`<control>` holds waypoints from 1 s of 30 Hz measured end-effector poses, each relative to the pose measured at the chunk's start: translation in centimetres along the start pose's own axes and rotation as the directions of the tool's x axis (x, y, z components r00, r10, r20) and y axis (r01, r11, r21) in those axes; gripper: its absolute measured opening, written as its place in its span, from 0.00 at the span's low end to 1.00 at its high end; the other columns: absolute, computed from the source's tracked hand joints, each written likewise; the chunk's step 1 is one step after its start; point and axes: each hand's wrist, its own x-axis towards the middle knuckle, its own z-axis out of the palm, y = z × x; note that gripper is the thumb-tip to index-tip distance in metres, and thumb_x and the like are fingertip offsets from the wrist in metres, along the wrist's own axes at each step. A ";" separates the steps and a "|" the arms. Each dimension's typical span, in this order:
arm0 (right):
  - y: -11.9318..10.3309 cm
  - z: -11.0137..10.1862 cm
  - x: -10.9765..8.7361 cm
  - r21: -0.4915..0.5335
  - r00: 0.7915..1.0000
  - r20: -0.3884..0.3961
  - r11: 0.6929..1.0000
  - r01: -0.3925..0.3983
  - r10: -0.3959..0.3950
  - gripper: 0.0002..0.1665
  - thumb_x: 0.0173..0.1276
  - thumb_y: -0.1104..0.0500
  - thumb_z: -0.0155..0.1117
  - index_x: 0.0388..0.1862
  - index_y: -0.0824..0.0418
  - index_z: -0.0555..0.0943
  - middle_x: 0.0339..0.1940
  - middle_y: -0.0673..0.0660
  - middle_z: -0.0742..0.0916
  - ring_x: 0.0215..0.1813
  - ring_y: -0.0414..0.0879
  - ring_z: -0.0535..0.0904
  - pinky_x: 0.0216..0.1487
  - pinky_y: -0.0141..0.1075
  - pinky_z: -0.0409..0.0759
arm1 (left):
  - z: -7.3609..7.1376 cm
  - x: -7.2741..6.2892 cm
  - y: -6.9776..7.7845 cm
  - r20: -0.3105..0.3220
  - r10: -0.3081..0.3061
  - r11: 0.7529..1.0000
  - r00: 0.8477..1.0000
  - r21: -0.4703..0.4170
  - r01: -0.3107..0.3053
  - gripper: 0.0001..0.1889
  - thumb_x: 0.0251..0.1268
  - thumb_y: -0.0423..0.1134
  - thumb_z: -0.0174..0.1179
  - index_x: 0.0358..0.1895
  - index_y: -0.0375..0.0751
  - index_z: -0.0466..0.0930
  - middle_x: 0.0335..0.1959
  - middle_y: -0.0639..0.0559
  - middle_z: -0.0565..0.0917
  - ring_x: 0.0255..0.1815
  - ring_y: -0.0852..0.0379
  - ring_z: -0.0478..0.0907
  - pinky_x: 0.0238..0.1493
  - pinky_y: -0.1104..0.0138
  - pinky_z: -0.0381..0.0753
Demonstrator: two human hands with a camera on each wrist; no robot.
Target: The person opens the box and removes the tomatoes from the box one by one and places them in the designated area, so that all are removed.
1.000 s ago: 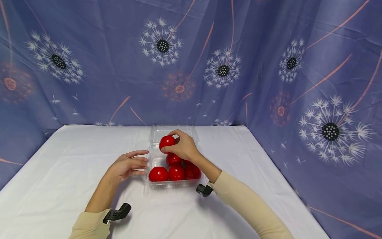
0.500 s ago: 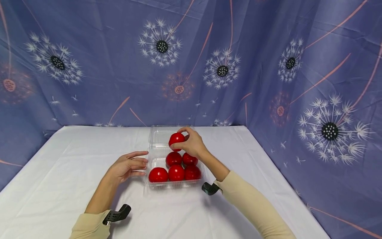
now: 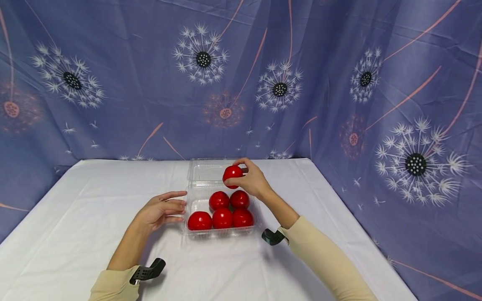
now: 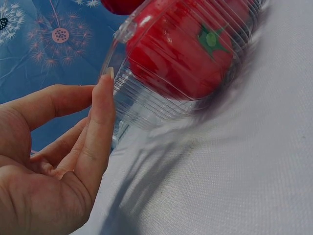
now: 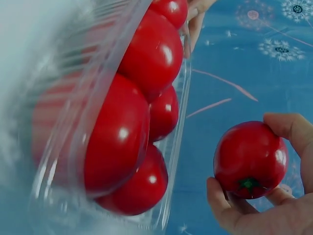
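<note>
My right hand (image 3: 253,179) holds a red tomato (image 3: 232,176) between thumb and fingers, above the back of a clear plastic clamshell box (image 3: 197,205). The right wrist view shows this tomato's green star-shaped calyx (image 5: 249,183). Several more tomatoes (image 3: 222,218) sit in the box: a row along the front and two behind it, at the middle and right. The back left part of the box holds no tomato. At the box's left side is my left hand (image 3: 160,209), fingers extended. In the left wrist view a fingertip (image 4: 108,78) touches the rim.
The box's clear lid (image 3: 208,172) lies open toward the back of the table. A white cloth (image 3: 124,184) covers the table. Behind and to the right hangs a blue dandelion-print curtain (image 3: 150,83). Each wrist carries a black camera mount (image 3: 148,271).
My right hand has carried the tomato rightward and slightly up from over the box's back left part, uncovering the two tomatoes behind the front row. The left hand has stayed put.
</note>
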 end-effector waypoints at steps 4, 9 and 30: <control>0.2 -0.7 0.0 -0.018 0.999 -0.032 1.000 0.003 -0.003 0.34 0.54 0.51 0.81 0.60 0.49 0.78 0.54 0.61 0.84 0.51 0.55 0.84 0.49 0.45 0.87 | 0.0 0.0 0.0 0.000 -0.002 1.000 1.000 -0.001 0.002 0.31 0.65 0.26 0.61 0.73 0.34 0.67 0.48 0.47 0.84 0.38 0.57 0.86 0.39 0.61 0.90; 0.5 -1.6 -0.1 0.065 0.999 -0.035 0.998 -0.017 0.019 0.34 0.56 0.53 0.79 0.62 0.51 0.78 0.56 0.63 0.82 0.50 0.56 0.85 0.46 0.46 0.89 | 0.0 -0.1 0.0 0.003 -0.002 1.000 1.000 -0.001 0.002 0.32 0.66 0.26 0.60 0.74 0.32 0.65 0.47 0.48 0.84 0.38 0.57 0.86 0.38 0.62 0.90; 2.5 -5.6 -0.1 0.254 0.996 -0.013 0.963 -0.087 0.094 0.41 0.57 0.68 0.77 0.70 0.59 0.71 0.66 0.68 0.73 0.56 0.62 0.82 0.53 0.52 0.86 | 0.2 0.0 0.1 0.015 -0.002 1.000 1.000 -0.013 0.002 0.30 0.66 0.26 0.60 0.72 0.36 0.69 0.46 0.50 0.84 0.38 0.58 0.86 0.39 0.62 0.90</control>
